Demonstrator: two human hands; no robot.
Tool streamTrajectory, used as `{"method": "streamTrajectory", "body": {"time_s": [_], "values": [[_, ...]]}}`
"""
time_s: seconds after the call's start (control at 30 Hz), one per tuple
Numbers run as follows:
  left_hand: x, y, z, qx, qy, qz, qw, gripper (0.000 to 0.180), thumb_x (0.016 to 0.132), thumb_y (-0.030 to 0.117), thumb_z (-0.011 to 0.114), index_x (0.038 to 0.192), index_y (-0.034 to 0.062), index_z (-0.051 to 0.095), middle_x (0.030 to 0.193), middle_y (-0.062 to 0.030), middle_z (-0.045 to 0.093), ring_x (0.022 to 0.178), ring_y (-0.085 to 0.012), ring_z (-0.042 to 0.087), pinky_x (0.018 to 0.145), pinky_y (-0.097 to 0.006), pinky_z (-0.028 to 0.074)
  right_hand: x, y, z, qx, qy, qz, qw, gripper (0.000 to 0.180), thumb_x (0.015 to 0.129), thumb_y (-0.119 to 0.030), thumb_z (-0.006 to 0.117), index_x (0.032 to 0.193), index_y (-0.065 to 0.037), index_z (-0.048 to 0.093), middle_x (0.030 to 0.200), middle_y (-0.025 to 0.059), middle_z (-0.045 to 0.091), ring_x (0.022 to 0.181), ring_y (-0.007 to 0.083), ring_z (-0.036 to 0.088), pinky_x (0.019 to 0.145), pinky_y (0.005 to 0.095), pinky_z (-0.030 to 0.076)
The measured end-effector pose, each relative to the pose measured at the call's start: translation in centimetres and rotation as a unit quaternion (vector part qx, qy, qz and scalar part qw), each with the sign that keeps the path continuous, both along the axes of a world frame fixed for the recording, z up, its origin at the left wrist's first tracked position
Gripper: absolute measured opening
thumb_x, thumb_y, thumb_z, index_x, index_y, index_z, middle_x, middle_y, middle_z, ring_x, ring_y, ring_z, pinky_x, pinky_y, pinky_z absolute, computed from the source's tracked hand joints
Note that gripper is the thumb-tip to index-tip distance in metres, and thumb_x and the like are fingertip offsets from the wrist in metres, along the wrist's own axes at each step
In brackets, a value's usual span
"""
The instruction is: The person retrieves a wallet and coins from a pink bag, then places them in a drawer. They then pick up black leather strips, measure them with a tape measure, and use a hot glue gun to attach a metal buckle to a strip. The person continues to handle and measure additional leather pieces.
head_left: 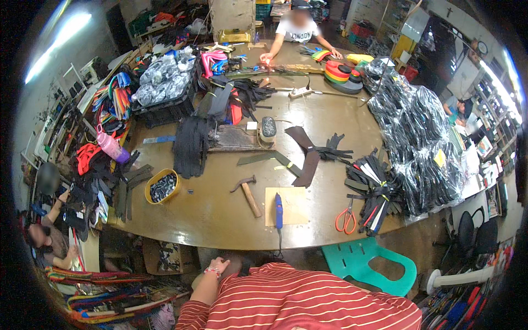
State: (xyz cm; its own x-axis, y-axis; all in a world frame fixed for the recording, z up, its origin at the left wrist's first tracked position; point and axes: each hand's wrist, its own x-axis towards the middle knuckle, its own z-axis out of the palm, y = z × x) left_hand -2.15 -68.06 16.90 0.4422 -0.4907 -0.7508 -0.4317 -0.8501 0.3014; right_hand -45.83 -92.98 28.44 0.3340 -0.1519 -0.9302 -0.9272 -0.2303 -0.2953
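Observation:
My left hand (pixel 219 266) lies on my leg just below the table's near edge, a beaded band round the wrist. Its fingers rest loosely outstretched and hold nothing that I can see. My right hand is out of sight. On the table in front of me, a blue corded tool (pixel 279 212), perhaps a hot glue gun, lies on a tan square sheet (pixel 297 206). A hammer (pixel 250 195) with a wooden handle is left of it. Orange-handled scissors (pixel 346 220) lie to the right, beside a tied bundle of black, white and red straps (pixel 377 192).
A yellow bowl (pixel 162 186) holds small dark pieces. Black straps (pixel 191 147) lie near a wooden block. Plastic-wrapped black goods (pixel 418 143) line the right side. A green chair (pixel 374 264) stands at the near right. A co-worker (pixel 297 30) sits across, near a small flame.

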Motion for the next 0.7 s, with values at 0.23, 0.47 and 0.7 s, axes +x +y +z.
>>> {"method": "streamTrajectory", "body": {"time_s": [0.23,0.47,0.7], "values": [[9.5,2.0,0.3,-0.026,-0.043,-0.103,0.993,0.038,0.087,0.033,0.056,0.096,-0.0016,0.068,0.1,-0.0254,0.063,0.096,-0.0382,0.061,0.085,-0.042,0.049,11.3,3.3,-0.5,-0.046,-0.067,-0.04,0.996,0.035,0.084,-0.038,0.056,0.1,-0.009,0.064,0.095,0.0213,0.064,0.084,0.0396,0.061,0.073,0.0472,0.049],[22.8,4.3,-5.3,-0.065,0.13,-0.142,0.979,0.039,0.087,0.027,0.052,0.111,-0.003,0.059,0.107,-0.0277,0.059,0.1,-0.0421,0.057,0.088,-0.044,0.046,28.7,8.9,-1.9,-0.121,-0.153,-0.059,0.979,0.036,0.085,-0.04,0.056,0.102,-0.009,0.063,0.097,0.0233,0.064,0.087,0.0416,0.062,0.075,0.0476,0.05],[28.2,-0.7,-4.0,-0.118,0.11,-0.06,0.985,0.04,0.087,0.026,0.052,0.115,-0.0032,0.055,0.111,-0.0279,0.056,0.105,-0.0412,0.054,0.091,-0.043,0.043,35.6,7.5,2.3,-0.38,-0.267,0.043,0.884,0.034,0.078,-0.029,0.068,0.107,-0.013,0.061,0.102,0.0118,0.057,0.097,0.0315,0.056,0.083,0.0428,0.046]]}}
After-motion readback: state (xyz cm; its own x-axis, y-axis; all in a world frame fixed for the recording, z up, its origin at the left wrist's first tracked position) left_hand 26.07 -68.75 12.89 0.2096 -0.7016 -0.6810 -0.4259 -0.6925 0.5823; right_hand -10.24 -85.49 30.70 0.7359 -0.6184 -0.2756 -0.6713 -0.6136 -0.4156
